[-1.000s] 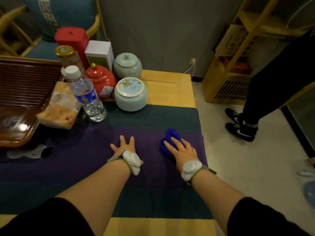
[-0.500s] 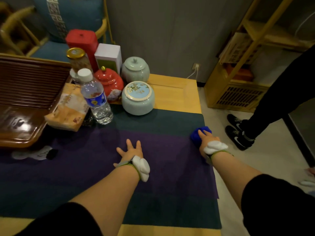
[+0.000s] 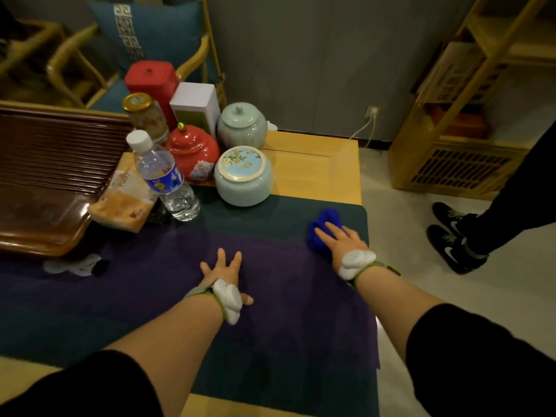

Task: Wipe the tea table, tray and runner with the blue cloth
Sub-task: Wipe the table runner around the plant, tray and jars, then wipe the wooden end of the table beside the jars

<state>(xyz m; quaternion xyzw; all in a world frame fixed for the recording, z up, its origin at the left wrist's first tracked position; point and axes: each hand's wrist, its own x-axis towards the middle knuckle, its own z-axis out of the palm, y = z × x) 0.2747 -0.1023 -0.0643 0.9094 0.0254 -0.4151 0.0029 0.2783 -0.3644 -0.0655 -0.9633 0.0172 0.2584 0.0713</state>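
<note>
Far left: wooden tea tray (image 3: 45,206) sits on the runner's left end, dry-looking, no cloth near it — probably not the surface being worked now. Beside it a snack packet (image 3: 123,200), water bottle (image 3: 164,176), red jar (image 3: 192,152) and celadon jar (image 3: 243,176) are bunched toward the back, likely to leave the front strip free for wiping. Centre: left hand (image 3: 221,272) lies flat on the purple band of the runner (image 3: 150,296), fingers spread and released, grasping nothing; looks like it pins the fabric so it doesn't bunch. Right: right hand (image 3: 341,242) presses palm-down on the blue cloth (image 3: 323,227), fingers extended over it, not clenched, pushing it rather than gripping. Cloth sits on the teal band near the runner's right edge. Bare table (image 3: 316,170) wood behind it.
</note>
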